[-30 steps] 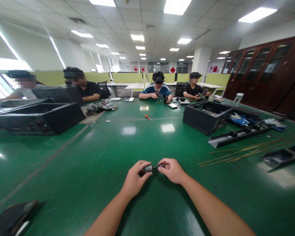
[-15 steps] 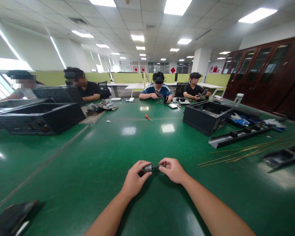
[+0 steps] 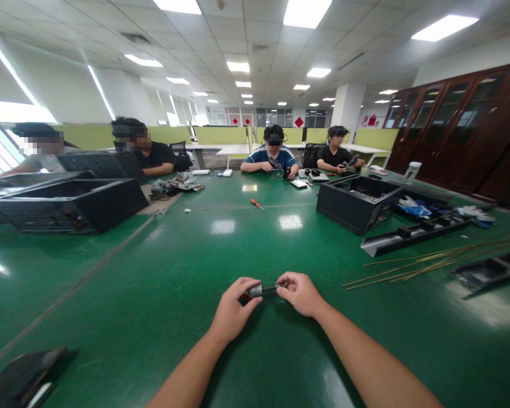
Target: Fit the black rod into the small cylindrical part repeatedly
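Note:
Both my hands meet low over the green table (image 3: 161,266), near its front edge. My left hand (image 3: 233,309) is closed round a small tool with a dark handle and a grey metal collar (image 3: 255,290). A thin dark shaft (image 3: 271,289) runs from the collar to the right, and my right hand (image 3: 300,293) pinches its end with thumb and fingertips. The rest of the handle is hidden inside my left fist.
A black computer case (image 3: 353,204) stands at the right with black panels (image 3: 412,233) and thin yellowish rods (image 3: 425,262) beside it. Another black case (image 3: 72,204) sits at the left. A red screwdriver (image 3: 256,203) lies mid-table. Several people sit along the far side. A dark object (image 3: 21,377) lies bottom left.
My right hand has shifted very slightly up and to the right along the shaft. Otherwise nothing has visibly moved.

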A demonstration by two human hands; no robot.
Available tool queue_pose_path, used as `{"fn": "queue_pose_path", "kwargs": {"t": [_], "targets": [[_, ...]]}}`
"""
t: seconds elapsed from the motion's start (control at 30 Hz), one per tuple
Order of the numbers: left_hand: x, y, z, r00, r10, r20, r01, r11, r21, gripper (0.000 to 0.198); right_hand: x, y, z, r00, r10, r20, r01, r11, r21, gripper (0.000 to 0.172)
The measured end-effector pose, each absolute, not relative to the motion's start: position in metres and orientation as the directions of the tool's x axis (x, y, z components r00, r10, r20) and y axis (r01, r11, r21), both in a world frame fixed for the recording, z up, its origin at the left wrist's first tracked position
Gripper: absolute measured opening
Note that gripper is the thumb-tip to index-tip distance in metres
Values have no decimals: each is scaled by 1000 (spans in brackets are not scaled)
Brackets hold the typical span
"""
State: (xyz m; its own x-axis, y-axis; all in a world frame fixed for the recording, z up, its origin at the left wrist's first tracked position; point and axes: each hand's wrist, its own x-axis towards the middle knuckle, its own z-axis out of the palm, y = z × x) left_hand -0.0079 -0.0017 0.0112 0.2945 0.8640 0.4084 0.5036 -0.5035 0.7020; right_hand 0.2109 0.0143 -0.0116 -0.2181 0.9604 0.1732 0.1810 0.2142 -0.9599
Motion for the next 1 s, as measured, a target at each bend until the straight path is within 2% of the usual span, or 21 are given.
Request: {"fn": "queue_pose_path", "kwargs": {"t": [0.9,1.0], "targets": [[-9,-1,10,270,868,417,510,-496,703,29,216,17,-15,-194,967,162,174,197,-965,15],[-9,0,8,232,891,391,473,-455,755,28,216,18,-15,-194,967,165,160,197,-967,15]]}}
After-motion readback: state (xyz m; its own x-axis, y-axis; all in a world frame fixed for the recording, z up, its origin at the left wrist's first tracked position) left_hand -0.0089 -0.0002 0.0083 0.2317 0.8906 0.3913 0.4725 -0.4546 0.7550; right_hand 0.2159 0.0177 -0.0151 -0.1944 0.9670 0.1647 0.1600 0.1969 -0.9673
